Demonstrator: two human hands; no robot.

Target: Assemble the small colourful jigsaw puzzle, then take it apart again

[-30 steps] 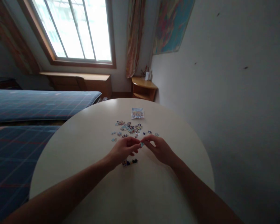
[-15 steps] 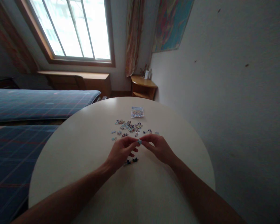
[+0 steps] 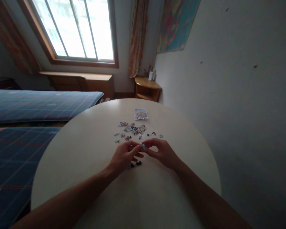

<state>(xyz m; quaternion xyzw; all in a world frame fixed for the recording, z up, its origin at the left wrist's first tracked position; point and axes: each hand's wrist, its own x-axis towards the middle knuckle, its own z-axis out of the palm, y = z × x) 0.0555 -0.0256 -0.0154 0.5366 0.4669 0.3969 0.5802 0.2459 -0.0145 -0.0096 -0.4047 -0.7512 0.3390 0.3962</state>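
A small light-blue jigsaw puzzle piece [image 3: 143, 146] is pinched between the fingertips of both hands above the table. My left hand [image 3: 125, 154] grips it from the left with thumb and forefinger, the other fingers curled below. From the right, my right hand [image 3: 162, 152] holds it in a thumb-and-finger pinch. Just below my left hand lie some joined dark puzzle pieces [image 3: 135, 164], partly covered by its fingers. Loose puzzle pieces [image 3: 134, 129] are heaped and scattered beyond the hands. A small picture sheet [image 3: 141, 114] lies behind the heap.
The round cream table [image 3: 69, 156] fills the middle of the view. To the left are plaid-covered mattresses [image 3: 43, 105]. A white wall [image 3: 228, 105] runs along the right. At the back stand a wooden corner shelf [image 3: 147, 83] and a desk [image 3: 97, 77] under the window.
Both hands stay nearly in place, with the light-blue piece turned slightly between the fingertips. The whole view has shifted a little. The pieces on the table lie as before.
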